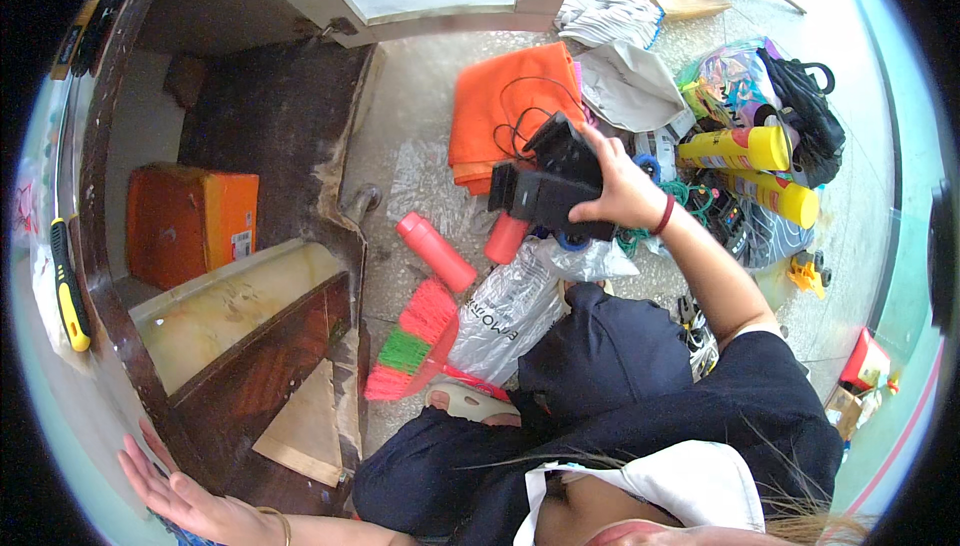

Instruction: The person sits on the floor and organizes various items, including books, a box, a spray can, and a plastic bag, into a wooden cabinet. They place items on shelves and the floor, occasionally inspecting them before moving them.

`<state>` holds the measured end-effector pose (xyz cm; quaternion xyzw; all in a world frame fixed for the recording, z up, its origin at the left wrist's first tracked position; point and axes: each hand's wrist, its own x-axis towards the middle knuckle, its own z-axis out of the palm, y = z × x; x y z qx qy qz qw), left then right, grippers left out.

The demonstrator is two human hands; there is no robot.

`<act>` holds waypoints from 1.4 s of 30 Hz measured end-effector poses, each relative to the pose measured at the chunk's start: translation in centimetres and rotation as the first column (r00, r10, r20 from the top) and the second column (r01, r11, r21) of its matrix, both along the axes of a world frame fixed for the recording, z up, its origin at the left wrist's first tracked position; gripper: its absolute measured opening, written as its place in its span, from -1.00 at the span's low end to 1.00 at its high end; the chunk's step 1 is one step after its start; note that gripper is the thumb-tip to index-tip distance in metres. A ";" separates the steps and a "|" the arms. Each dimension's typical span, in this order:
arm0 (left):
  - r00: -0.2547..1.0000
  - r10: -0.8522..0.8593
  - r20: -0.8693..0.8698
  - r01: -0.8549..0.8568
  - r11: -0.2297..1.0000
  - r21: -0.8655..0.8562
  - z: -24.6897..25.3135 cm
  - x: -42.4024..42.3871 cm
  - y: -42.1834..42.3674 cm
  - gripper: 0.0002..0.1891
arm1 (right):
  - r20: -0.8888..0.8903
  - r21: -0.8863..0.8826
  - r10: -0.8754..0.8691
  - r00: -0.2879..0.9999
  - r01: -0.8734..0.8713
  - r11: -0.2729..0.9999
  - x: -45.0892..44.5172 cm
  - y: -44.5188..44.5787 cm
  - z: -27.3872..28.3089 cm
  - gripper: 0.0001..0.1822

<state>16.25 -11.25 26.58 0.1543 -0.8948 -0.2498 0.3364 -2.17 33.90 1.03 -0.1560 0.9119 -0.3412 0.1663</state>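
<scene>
My right hand (pixel 630 189) grips a black plastic device (pixel 559 189) with jutting flaps; its exact kind is unclear. A thin black cable (pixel 517 129) lies beside it, over a folded orange cloth (pixel 510 99). Under the device, two pink-red cylindrical bottles (pixel 439 249) lie on the floor, one partly hidden by it. At lower left, my left hand (pixel 184 497) holds nothing, its fingers spread beside the front edge of a dark wooden cabinet (pixel 124 366). Inside that cabinet stands an orange cardboard box (pixel 191 227).
A red-and-green broom head (pixel 412 347) and a silver plastic bag (pixel 499 309) lie by my foot. Yellow cylindrical cans (pixel 735 148), green cord (pixel 686 197) and bags crowd the right. A yellow-black screwdriver (pixel 69 287) rests on the cabinet top. The glass-paned door (pixel 465 28) hangs open.
</scene>
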 end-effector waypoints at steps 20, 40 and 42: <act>1.000 0.029 -0.002 -0.029 0.999 -0.046 0.3 0.6 0.1 -0.54 | 0.291 -0.442 -0.377 0.880 0.473 0.763 -0.1 5.2 3.9 0.11; 0.995 0.079 -0.054 -0.081 0.996 -0.030 -0.4 0.4 0.4 -0.54 | 0.347 -0.234 -0.444 0.826 0.535 0.812 -7.5 -0.8 -7.9 -0.45; 0.997 0.066 -0.051 -0.068 0.997 -0.039 -0.4 0.3 0.4 -0.53 | 0.599 -0.380 -0.388 0.701 0.675 0.632 -8.1 -3.2 -9.2 -0.53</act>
